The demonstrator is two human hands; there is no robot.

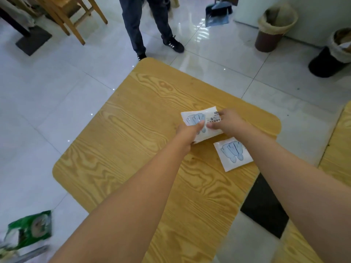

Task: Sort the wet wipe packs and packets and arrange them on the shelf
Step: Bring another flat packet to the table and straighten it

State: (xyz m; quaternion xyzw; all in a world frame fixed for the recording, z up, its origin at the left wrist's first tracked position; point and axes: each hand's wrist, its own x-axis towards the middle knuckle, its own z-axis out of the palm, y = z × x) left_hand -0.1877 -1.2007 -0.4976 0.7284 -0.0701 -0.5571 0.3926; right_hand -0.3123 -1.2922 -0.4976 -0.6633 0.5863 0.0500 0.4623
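Observation:
A white wet wipe packet stack (199, 115) with a blue drawing sits near the far right of the wooden table (133, 141). My left hand (187, 132) grips its near left side, thumb on top. My right hand (228, 121) holds its right side with the fingers over the barcode end. A single white packet (232, 153) with the same blue drawing lies flat on the table just below my right wrist, partly covered by my forearm. No shelf is in view.
A person's legs (150, 25) stand past the table's far corner. Two lined bins (273, 27) (332, 54) stand at the back right, a dustpan (218, 14) behind. Wooden chairs (72, 14) are far left. Green packs (30, 229) lie on the floor at lower left.

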